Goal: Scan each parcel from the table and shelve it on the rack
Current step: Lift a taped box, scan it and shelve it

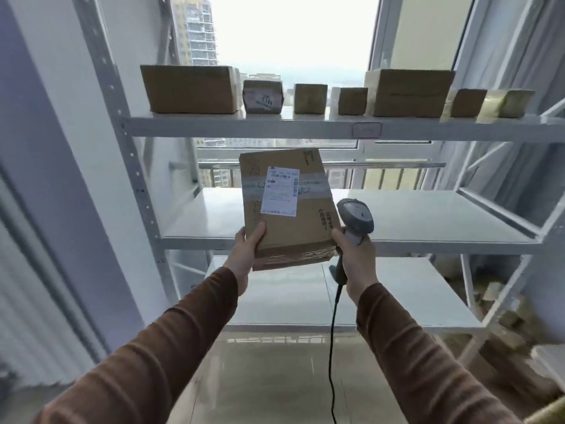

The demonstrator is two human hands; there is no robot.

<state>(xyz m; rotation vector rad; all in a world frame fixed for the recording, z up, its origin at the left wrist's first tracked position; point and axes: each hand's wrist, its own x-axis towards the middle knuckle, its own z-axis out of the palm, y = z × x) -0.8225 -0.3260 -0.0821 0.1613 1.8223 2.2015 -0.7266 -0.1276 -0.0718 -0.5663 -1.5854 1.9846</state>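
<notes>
Labelled parcel [290,206] pinched at its lower corner in left hand [244,255], corded scanner [356,221] gripped in right hand [356,258], before the rack's [305,127] middle shelf.

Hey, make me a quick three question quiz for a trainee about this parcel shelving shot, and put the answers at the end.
1. True or false: the left hand grips the parcel at its lower left corner.
2. What does the right hand hold? A) tape roll B) scanner C) pen
3. Fill in: the boxes already shelved sit on the ____ shelf of the rack.

Key: 1 true; 2 B; 3 top.
</notes>
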